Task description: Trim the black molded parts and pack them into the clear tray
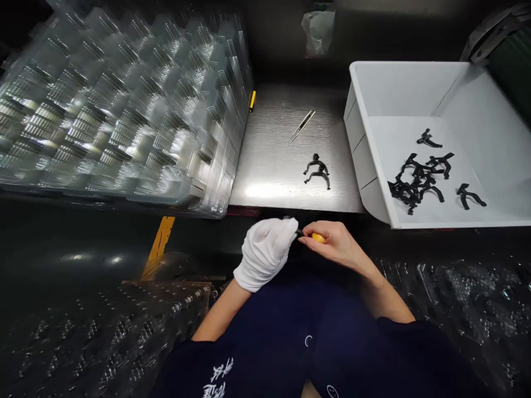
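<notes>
Risk 1: dropped part. Black piece is small, mostly covered by fingers, held L of the white bin & nearer the body than its front rim. If pinch slips, prob. falls clear of steel table. Likely cause: glove fabric giving poor feel on a thin part.

Risk 2: R-hand item skidding off the piece into L fingertips, as both hands work v. close. Cause wd be too much push at a bad angle. Glove may help a bit; R is bare.

Risk 3: snag/nick on cutter knife, L of bin, farther back than the 2 loose black clips, also L of bin. Can't tell if blade's out. Careless reach = cause. Clips overlap, so might tangle when lifted; same for clip pile inside bin, toward its near L corner.

Grip: L hand, white glove, fingers curled in, tips appar. pinching black piece; no visible gap. R hand, just R of it, closed round yellow-ended item, poss. a tool handle; thumb & index tips brought together by the piece. Whether they touch it: can't tell.
</notes>
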A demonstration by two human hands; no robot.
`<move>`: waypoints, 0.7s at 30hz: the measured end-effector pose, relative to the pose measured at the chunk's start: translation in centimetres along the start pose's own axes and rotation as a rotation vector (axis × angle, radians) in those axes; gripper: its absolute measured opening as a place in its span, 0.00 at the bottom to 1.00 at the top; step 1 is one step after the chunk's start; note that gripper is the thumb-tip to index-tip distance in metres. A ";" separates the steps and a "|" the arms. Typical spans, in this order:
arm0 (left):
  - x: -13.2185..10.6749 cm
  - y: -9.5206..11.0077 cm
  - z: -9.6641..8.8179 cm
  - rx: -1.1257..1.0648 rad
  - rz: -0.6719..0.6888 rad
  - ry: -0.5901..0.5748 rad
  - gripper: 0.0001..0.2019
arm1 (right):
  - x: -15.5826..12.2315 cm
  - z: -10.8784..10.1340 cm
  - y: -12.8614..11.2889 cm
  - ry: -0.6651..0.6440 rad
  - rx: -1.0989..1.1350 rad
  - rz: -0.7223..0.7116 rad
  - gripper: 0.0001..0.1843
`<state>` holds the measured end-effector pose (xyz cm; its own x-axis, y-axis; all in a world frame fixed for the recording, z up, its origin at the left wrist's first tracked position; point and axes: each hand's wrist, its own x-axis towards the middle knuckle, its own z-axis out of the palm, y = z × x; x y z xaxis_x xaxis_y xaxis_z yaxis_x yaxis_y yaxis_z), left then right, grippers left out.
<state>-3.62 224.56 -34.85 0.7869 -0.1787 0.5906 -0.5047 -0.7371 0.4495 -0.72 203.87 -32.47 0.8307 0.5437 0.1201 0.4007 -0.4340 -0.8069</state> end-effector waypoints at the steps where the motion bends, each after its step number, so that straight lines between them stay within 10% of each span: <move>1: 0.1 0.1 -0.2 -0.010 -0.030 0.013 0.15 | -0.1 0.0 0.3 0.020 0.074 0.018 0.12; 13: -0.2 0.4 -1.8 -0.397 -0.298 -0.209 0.11 | -1.1 1.2 1.6 0.104 0.236 0.090 0.17; 21: 0.4 0.8 -2.4 -1.185 -0.821 -0.460 0.29 | -1.7 1.3 1.9 0.090 0.462 0.431 0.22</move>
<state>-4.58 225.48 -32.62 0.9100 -0.3385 -0.2395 0.3078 0.1646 0.9371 -1.88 203.02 -34.95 0.9175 0.3179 -0.2390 -0.1680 -0.2348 -0.9574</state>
